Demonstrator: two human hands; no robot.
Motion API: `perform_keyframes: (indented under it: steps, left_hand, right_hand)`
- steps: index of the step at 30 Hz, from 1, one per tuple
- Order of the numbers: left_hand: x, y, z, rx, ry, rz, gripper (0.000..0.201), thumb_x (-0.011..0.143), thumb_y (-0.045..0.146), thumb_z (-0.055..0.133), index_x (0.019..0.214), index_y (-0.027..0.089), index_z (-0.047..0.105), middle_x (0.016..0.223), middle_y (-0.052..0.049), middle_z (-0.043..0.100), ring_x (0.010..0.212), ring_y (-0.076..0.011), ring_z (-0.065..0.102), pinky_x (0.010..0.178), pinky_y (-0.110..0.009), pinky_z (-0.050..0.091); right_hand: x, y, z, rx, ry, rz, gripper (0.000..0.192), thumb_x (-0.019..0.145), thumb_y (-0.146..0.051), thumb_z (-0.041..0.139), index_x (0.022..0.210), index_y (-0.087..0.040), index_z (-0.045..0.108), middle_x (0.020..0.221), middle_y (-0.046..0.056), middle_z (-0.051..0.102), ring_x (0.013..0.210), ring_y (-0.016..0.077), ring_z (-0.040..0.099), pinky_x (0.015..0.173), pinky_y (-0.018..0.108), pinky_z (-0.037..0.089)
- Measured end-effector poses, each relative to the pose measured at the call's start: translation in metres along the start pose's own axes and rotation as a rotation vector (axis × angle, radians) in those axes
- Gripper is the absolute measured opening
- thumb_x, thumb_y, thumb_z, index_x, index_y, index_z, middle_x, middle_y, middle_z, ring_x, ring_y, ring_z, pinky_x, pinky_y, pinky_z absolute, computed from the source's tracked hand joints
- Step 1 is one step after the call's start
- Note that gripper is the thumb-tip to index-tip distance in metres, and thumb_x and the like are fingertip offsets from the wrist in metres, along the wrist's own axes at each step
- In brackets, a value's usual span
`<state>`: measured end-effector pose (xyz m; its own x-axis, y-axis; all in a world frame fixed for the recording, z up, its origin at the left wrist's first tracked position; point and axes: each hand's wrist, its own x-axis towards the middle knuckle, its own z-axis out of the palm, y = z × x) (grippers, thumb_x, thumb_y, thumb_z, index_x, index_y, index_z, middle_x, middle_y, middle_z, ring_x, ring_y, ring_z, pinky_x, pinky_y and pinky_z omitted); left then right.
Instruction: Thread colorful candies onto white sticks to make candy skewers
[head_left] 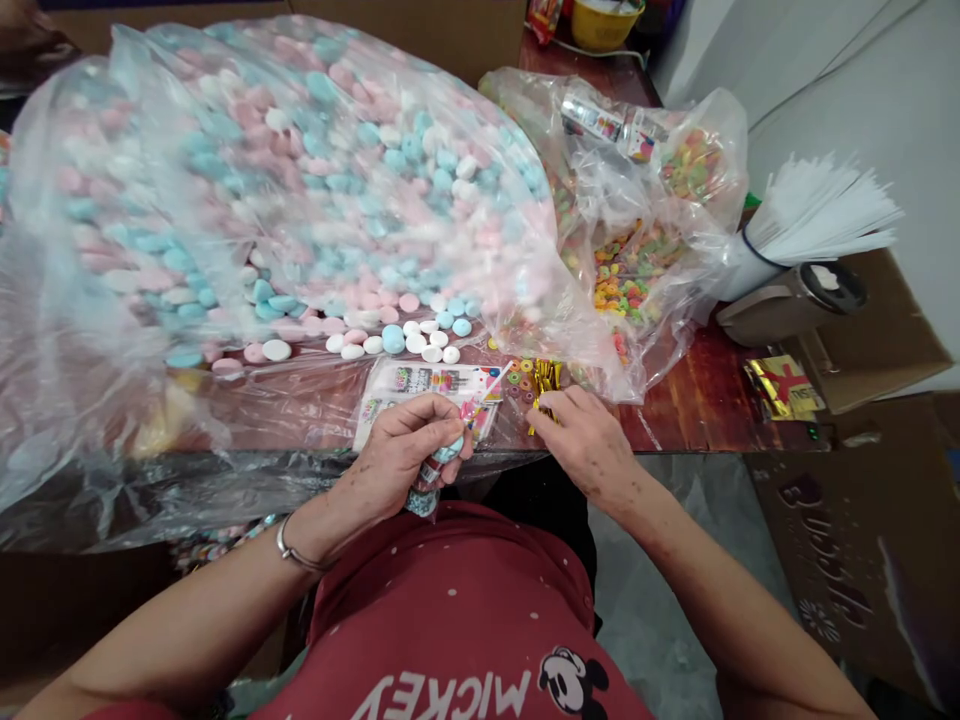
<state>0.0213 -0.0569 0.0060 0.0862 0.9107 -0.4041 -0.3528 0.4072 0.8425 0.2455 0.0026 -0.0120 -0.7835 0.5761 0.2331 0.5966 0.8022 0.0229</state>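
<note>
My hands at the near table edge, filling a small candy packet.

On the left lies the huge clear plastic bag of pink, blue and white candies (300,180), spilling toward me. My left hand (405,450) is clamped around a small printed clear packet (439,465) with candies in it. Just right, my right hand (585,440) pinches at the bundle of gold twist ties (546,378), fingers together. Further right sits the clear bag of multicoloured ring sweets (637,260). I judge a loose squeeze could tip candies off the edge into my lap.
</note>
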Motion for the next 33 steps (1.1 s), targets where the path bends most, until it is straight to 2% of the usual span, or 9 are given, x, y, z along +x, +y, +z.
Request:
perform_keyframes:
  steps: [4, 11, 14, 17, 19, 21, 25, 29, 33]
  left_hand:
    - [0.0, -0.005, 0.001, -0.037, -0.027, -0.027, 0.021, 0.075, 0.03, 0.069, 0.073, 0.016, 0.054, 0.062, 0.0, 0.065, 0.038, -0.0073, 0.05, 0.032, -0.013, 0.026]
    - [-0.001, -0.009, 0.0, -0.092, -0.041, -0.04, 0.021, 0.075, 0.029, 0.07, 0.074, 0.017, 0.053, 0.062, 0.001, 0.065, 0.039, -0.0079, 0.051, 0.032, -0.013, 0.026]
    - [-0.001, -0.011, -0.001, -0.095, -0.04, -0.042, 0.022, 0.074, 0.03, 0.07, 0.074, 0.017, 0.052, 0.062, 0.0, 0.066, 0.039, -0.0079, 0.051, 0.031, -0.013, 0.025]
    - [-0.001, -0.012, 0.0, -0.104, -0.028, -0.044, 0.023, 0.073, 0.031, 0.071, 0.074, 0.017, 0.052, 0.062, 0.0, 0.065, 0.038, -0.0081, 0.051, 0.031, -0.013, 0.026]
    - [-0.001, -0.012, 0.001, -0.119, -0.024, -0.042, 0.024, 0.072, 0.031, 0.072, 0.074, 0.017, 0.053, 0.062, 0.0, 0.065, 0.038, -0.0084, 0.052, 0.031, -0.013, 0.026]
    - [0.0, -0.013, 0.002, -0.132, -0.026, -0.039, 0.024, 0.072, 0.03, 0.072, 0.074, 0.017, 0.053, 0.061, 0.0, 0.066, 0.037, -0.0084, 0.052, 0.031, -0.013, 0.025]
    - [0.0, -0.015, 0.003, -0.146, -0.041, -0.031, 0.023, 0.073, 0.03, 0.072, 0.074, 0.017, 0.053, 0.061, 0.0, 0.066, 0.037, -0.0081, 0.051, 0.031, -0.013, 0.025]
    - [-0.002, -0.019, 0.002, -0.144, -0.046, -0.038, 0.023, 0.074, 0.031, 0.071, 0.075, 0.017, 0.053, 0.061, 0.0, 0.066, 0.037, -0.0083, 0.051, 0.031, -0.013, 0.024]
    - [-0.002, -0.022, 0.0, -0.145, -0.057, -0.041, 0.024, 0.075, 0.034, 0.071, 0.075, 0.017, 0.054, 0.061, 0.0, 0.065, 0.037, -0.0083, 0.05, 0.031, -0.013, 0.024]
  right_hand:
    - [0.002, 0.001, 0.005, 0.022, 0.017, -0.107, 0.018, 0.094, -0.015, 0.048, 0.086, -0.017, 0.065, 0.086, 0.008, 0.063, 0.081, 0.0204, 0.047, 0.073, 0.032, 0.042]
    - [-0.009, 0.012, 0.007, 0.194, 0.263, -0.014, 0.024, 0.096, -0.012, 0.043, 0.104, -0.018, 0.065, 0.094, 0.008, 0.069, 0.083, 0.0175, 0.058, 0.079, 0.031, 0.049]
    - [-0.013, 0.015, 0.006, 0.234, 0.341, 0.023, 0.023, 0.093, -0.009, 0.046, 0.105, -0.019, 0.063, 0.093, 0.008, 0.069, 0.084, 0.0181, 0.059, 0.077, 0.032, 0.05]
    - [-0.012, 0.016, 0.005, 0.238, 0.383, 0.131, 0.022, 0.092, -0.008, 0.045, 0.102, -0.02, 0.062, 0.087, 0.007, 0.067, 0.083, 0.0186, 0.06, 0.077, 0.032, 0.05]
    - [-0.009, 0.018, 0.004, 0.245, 0.366, 0.188, 0.02, 0.092, -0.01, 0.046, 0.1, -0.019, 0.061, 0.085, 0.007, 0.066, 0.083, 0.0191, 0.06, 0.077, 0.033, 0.049]
    - [-0.004, 0.019, 0.003, 0.252, 0.32, 0.184, 0.02, 0.092, -0.01, 0.045, 0.1, -0.019, 0.062, 0.088, 0.007, 0.065, 0.086, 0.0197, 0.059, 0.079, 0.033, 0.049]
    - [0.008, 0.021, 0.004, 0.131, 0.159, 0.064, 0.023, 0.092, -0.01, 0.045, 0.097, -0.02, 0.065, 0.094, 0.008, 0.064, 0.09, 0.0209, 0.054, 0.082, 0.035, 0.045]
    - [0.019, 0.023, 0.006, -0.009, -0.002, -0.065, 0.016, 0.093, -0.016, 0.051, 0.097, -0.018, 0.067, 0.1, 0.01, 0.063, 0.091, 0.0226, 0.049, 0.079, 0.036, 0.041]
    - [0.021, 0.029, 0.01, -0.029, -0.02, -0.108, 0.019, 0.095, -0.017, 0.047, 0.092, -0.017, 0.066, 0.092, 0.009, 0.063, 0.087, 0.0215, 0.049, 0.076, 0.034, 0.042]
